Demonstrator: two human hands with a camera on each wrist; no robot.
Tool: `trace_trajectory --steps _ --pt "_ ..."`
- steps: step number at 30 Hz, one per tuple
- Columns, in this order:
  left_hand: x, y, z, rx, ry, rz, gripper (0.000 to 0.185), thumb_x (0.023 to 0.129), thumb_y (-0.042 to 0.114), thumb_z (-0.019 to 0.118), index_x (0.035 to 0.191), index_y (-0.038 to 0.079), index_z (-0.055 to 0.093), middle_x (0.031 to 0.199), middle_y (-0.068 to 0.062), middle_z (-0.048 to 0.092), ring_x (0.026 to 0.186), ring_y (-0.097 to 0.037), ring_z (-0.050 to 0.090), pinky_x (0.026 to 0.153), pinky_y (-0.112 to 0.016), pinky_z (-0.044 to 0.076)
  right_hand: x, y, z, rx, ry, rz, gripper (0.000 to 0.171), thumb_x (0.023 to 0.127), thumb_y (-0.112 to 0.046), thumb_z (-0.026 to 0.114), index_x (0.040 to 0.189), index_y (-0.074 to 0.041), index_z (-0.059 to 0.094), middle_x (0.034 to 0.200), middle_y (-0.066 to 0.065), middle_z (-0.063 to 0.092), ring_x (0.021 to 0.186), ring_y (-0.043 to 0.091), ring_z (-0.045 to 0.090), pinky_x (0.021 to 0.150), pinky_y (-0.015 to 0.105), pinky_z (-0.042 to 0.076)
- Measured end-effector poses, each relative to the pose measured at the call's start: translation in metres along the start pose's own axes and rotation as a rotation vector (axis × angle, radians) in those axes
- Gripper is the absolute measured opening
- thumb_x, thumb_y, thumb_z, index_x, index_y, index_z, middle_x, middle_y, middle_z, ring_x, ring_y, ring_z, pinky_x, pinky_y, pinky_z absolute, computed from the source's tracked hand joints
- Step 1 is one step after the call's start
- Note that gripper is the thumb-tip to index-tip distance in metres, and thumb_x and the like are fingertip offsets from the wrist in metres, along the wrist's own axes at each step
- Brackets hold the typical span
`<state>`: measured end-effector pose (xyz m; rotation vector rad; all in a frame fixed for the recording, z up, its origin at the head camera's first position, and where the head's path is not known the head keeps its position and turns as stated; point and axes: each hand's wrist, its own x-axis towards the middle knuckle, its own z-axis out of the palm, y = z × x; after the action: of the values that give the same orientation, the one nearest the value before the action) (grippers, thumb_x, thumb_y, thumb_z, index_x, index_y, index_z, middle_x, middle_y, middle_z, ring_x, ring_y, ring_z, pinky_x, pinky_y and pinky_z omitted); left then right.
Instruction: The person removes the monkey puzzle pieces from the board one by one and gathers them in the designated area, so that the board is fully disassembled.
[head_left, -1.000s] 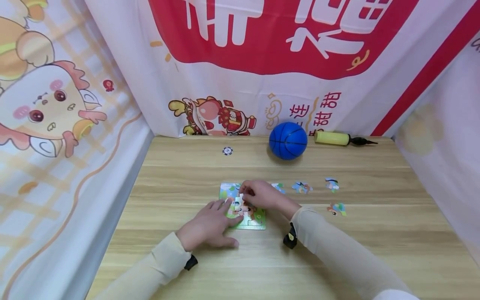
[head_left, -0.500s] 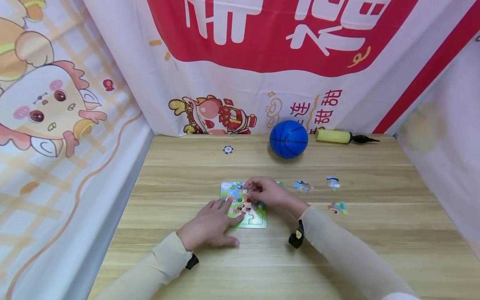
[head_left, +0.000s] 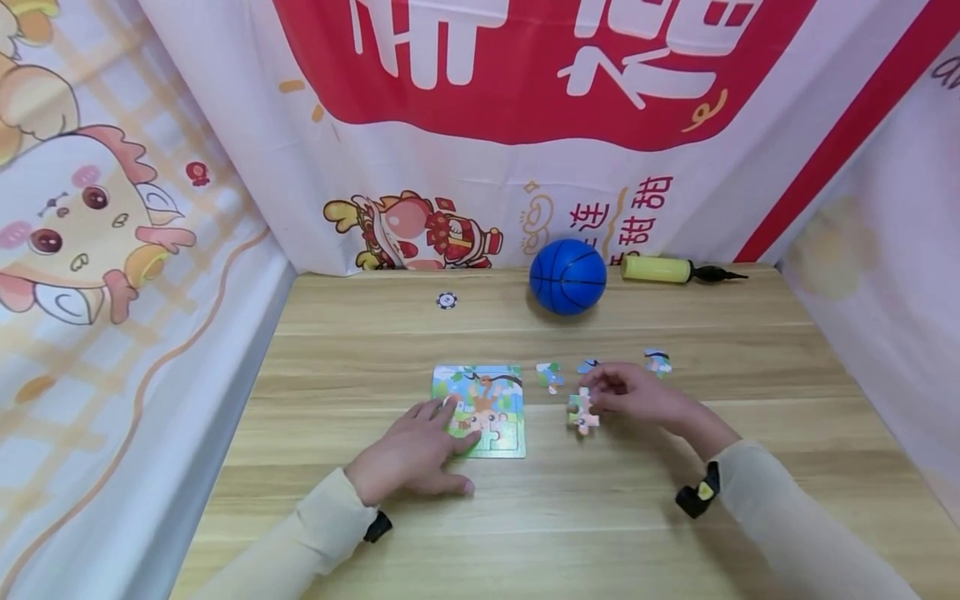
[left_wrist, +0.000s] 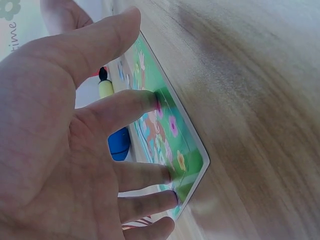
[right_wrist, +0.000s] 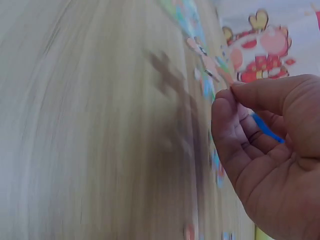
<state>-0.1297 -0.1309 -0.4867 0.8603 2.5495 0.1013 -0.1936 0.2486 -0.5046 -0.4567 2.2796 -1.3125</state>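
Your right hand [head_left: 639, 394] pinches a puzzle piece [head_left: 582, 412] edgewise, at three o'clock of the puzzle board [head_left: 504, 454]; twisting could drop it. Your spread left hand [head_left: 411, 450], pushing, could skew the board.

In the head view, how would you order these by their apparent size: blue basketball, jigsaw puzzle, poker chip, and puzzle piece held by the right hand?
1. Jigsaw puzzle, partly covered by the left hand
2. Blue basketball
3. Held puzzle piece
4. Poker chip
Farther things look smaller, so true sizes are unsure.
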Motion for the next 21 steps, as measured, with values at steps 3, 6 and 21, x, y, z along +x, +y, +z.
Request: trace_trajectory --steps 3,6,21 --pt "0.000 0.000 0.001 0.003 0.004 -0.001 0.075 0.089 0.069 0.062 0.152 0.032 0.049 0.164 -0.025 0.017 0.149 -0.046 0.016 0.119 -0.057 0.016 -0.011 0.010 -0.012 -0.042 0.001 0.022 0.022 0.101 -0.008 0.063 0.122 -0.002 0.066 0.101 0.012 0.065 0.092 0.027 0.059 0.075 0.032 0.054" --pt "0.001 0.000 0.002 0.007 0.010 0.001 0.074 0.089 0.069 0.062 0.152 0.032 0.049 0.163 -0.025 0.017 0.149 -0.046 0.016 0.118 -0.058 0.017 -0.016 0.015 -0.017 -0.078 -0.010 0.013 0.022 0.101 -0.006 0.063 0.122 0.001 0.065 0.098 0.012 0.065 0.089 0.026 0.059 0.072 0.030 0.053" --pt "0.001 0.003 0.003 -0.003 0.003 -0.005 0.073 0.090 0.068 0.062 0.152 0.032 0.049 0.164 -0.025 0.017 0.149 -0.046 0.015 0.118 -0.058 0.017 -0.015 0.020 -0.018 -0.216 0.019 -0.012 0.018 0.099 -0.005 0.064 0.117 -0.002 0.067 0.095 0.007 0.065 0.085 0.021 0.058 0.070 0.030 0.051"
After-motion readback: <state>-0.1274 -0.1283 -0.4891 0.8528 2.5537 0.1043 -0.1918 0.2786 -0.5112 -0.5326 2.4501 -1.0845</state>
